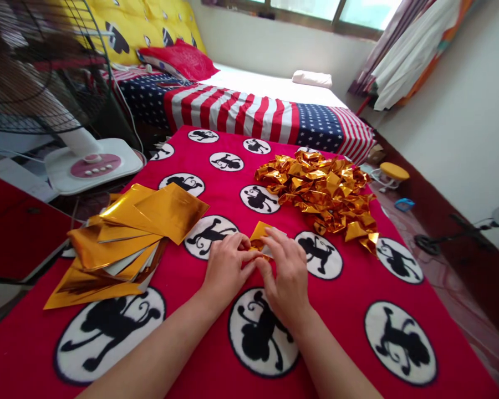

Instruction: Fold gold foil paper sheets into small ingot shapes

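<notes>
A small sheet of gold foil paper (260, 229), its white back partly showing, lies folded between my two hands near the middle of the red cloth (183, 338). My left hand (229, 259) grips its left edge with curled fingers. From the other side my right hand (283, 267) pinches it, thumb close to the left thumb. The fingers hide much of the fold. To the left rests a loose stack of flat gold foil sheets (125, 233). A heap of folded gold foil pieces (316, 188) spreads over the far right of the cloth.
At the left stands a white fan base (93, 163) under a wire cage. Behind the table is a bed with a striped and starred cover (233, 108) and a red pillow (187, 60). A yellow stool (394, 170) is on the floor at right.
</notes>
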A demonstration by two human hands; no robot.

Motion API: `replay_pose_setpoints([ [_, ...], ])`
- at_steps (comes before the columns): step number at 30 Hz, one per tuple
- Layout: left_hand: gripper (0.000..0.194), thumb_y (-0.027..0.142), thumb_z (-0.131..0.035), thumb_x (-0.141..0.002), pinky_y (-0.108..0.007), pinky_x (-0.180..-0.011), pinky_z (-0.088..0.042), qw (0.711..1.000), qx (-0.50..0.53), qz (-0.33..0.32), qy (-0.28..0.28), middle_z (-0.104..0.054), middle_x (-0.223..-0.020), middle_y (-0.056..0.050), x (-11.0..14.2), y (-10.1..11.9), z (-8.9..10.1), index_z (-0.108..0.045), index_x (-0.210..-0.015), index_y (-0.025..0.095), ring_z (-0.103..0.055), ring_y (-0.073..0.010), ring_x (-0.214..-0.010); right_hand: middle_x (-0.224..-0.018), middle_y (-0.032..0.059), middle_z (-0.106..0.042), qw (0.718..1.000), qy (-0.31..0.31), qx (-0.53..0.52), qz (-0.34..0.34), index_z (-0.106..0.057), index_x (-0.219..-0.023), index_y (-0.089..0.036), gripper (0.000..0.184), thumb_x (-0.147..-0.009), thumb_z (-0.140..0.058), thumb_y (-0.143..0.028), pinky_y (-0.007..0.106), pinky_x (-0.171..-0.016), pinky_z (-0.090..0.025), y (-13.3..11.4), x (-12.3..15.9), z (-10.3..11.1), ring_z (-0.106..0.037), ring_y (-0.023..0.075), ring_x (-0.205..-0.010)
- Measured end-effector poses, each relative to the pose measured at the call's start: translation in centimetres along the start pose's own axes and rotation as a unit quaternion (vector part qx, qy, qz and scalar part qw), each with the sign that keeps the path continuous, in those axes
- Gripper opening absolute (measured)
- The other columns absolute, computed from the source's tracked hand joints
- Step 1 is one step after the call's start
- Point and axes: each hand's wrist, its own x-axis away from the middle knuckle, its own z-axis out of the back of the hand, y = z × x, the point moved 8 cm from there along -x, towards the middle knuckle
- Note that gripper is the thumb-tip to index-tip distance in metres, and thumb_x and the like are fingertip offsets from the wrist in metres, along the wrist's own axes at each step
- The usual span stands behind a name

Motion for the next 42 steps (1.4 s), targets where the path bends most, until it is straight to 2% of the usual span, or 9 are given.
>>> replay_pose_setpoints([
  [4,0.012,0.03,-0.063,-0.084,-0.04,-0.081,-0.037,1.0,-0.014,0.01,-0.009,-0.064,-0.103,-0.005,0.0,-0.2,-0.3,-0.075,-0.087,0.029,-0.054,-0.0236,-0.1,-0.148,0.0122,-0.043,0.99,-0.113,-0.04,0.076,-0.032,-0.146,-0.017,0.057,-0.097,-0.034,-0.047,0.05,-0.116,-0.018,-2.5,-0.1,-2.4,-0.035,0.0255,-0.139],
  [14,0.015,0.029,-0.059,-0.086,-0.04,-0.082,-0.036,1.0,0.007,0.002,-0.005,-0.064,-0.102,-0.002,0.1,-0.3,-0.4,-0.074,-0.083,0.029,-0.054,-0.0221,-0.099,-0.143,0.0181,-0.048,0.987,-0.157,-0.012,0.042,-0.028,-0.148,-0.008,0.077,-0.094,-0.029,-0.062,0.051,-0.118,-0.008,-0.7,-0.8,-4.3,-0.044,0.0267,-0.133],
  [23,0.01,0.03,-0.066,-0.083,-0.036,-0.08,-0.035,1.0,0.011,-0.008,0.012,-0.063,-0.1,-0.002,0.1,-0.1,0.0,-0.075,-0.087,0.031,-0.054,-0.0201,-0.098,-0.145,0.0167,-0.046,0.99,-0.125,0.066,-0.028,-0.037,-0.144,-0.013,0.056,-0.094,-0.046,-0.038,0.054,-0.11,-0.026,3.9,-3.9,-4.0,-0.042,0.0281,-0.134],
  [26,0.012,0.031,-0.067,-0.083,-0.036,-0.08,-0.036,0.999,0.029,-0.023,0.008,-0.063,-0.098,0.0,0.0,-0.2,-0.1,-0.075,-0.09,0.036,-0.055,-0.0195,-0.097,-0.118,0.0134,-0.067,0.991,-0.076,0.064,-0.084,-0.051,-0.133,-0.016,0.046,-0.088,-0.053,-0.021,0.042,-0.095,-0.043,5.4,-6.1,-3.0,-0.061,0.0254,-0.109],
  [29,0.017,0.026,-0.072,-0.078,-0.036,-0.082,-0.038,0.999,0.048,-0.015,0.019,-0.061,-0.105,-0.001,-0.2,-0.7,0.1,-0.073,-0.094,0.033,-0.056,-0.0198,-0.098,-0.092,0.0067,-0.072,0.987,-0.105,0.01,-0.121,-0.064,-0.116,-0.02,0.039,-0.078,-0.066,-0.027,0.032,-0.073,-0.048,6.7,-7.5,-3.3,-0.065,0.0223,-0.085],
  [33,0.045,0.023,-0.078,-0.069,-0.037,-0.085,-0.043,0.996,0.073,0.03,0.044,-0.06,-0.111,-0.005,-0.2,-1.7,0.6,-0.063,-0.112,0.025,-0.057,-0.0234,-0.101,-0.069,0.002,-0.068,0.951,-0.132,-0.177,-0.217,-0.07,-0.079,-0.018,0.017,-0.067,-0.072,-0.03,0.026,-0.058,-0.043,8.6,-6.9,-3.9,-0.06,0.0164,-0.063],
  [35,0.05,0.021,-0.078,-0.068,-0.037,-0.085,-0.044,0.994,0.083,0.043,0.049,-0.062,-0.108,-0.006,-0.3,-2.0,0.7,-0.06,-0.114,0.022,-0.058,-0.024,-0.1,-0.064,0.0012,-0.066,0.902,-0.101,-0.325,-0.264,-0.067,-0.07,-0.017,0.021,-0.065,-0.074,-0.037,0.025,-0.055,-0.042,9.0,-5.8,-3.7,-0.058,0.0141,-0.057],
  [39,0.036,0.02,-0.073,-0.075,-0.035,-0.083,-0.044,0.989,0.125,0.051,0.058,-0.07,-0.091,-0.002,-0.5,-2.3,0.7,-0.062,-0.11,0.022,-0.062,-0.0216,-0.092,-0.06,-0.0013,-0.064,0.805,0.016,-0.472,-0.359,-0.064,-0.069,-0.017,0.033,-0.055,-0.082,-0.041,0.024,-0.052,-0.041,9.9,-2.5,-2.8,-0.054,0.0114,-0.051],
  [42,0.019,0.023,-0.069,-0.08,-0.031,-0.077,-0.046,0.982,0.174,0.057,0.052,-0.07,-0.079,-0.001,-0.7,-2.6,0.6,-0.069,-0.099,0.023,-0.063,-0.0183,-0.08,-0.063,-0.0023,-0.064,0.76,0.107,-0.519,-0.378,-0.064,-0.073,-0.017,0.036,-0.054,-0.084,-0.04,0.024,-0.055,-0.045,9.9,-0.5,-2.5,-0.056,0.0116,-0.055],
])
